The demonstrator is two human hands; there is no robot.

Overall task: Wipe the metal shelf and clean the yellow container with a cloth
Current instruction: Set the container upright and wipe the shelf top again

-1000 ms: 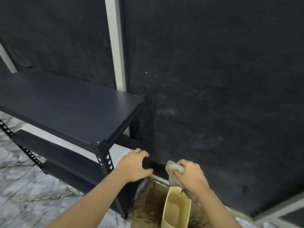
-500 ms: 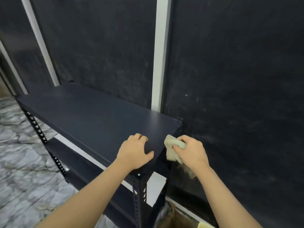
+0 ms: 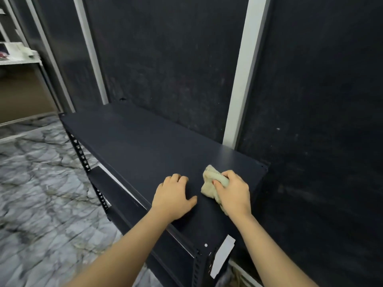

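Right hand [image 3: 233, 192] grip clenched round bunched cloth [image 3: 212, 184], pressing it on top board of metal shelf [image 3: 132, 141], near its right end. Left hand [image 3: 173, 196] rests on the board just beside, fingers curled, grasping nothing. Cloth: soft, light, crumples; judged best held wadded under the palm. Shelf rigid, smooth. Yellow container not in view

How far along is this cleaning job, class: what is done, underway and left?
Done: nothing visibly finished. Underway: the right hand holds the crumpled beige cloth in its grip on the dark metal shelf's flat top, near its right end, while the left hand rests beside it. Left: the remaining top, and the yellow container, which is out of view.
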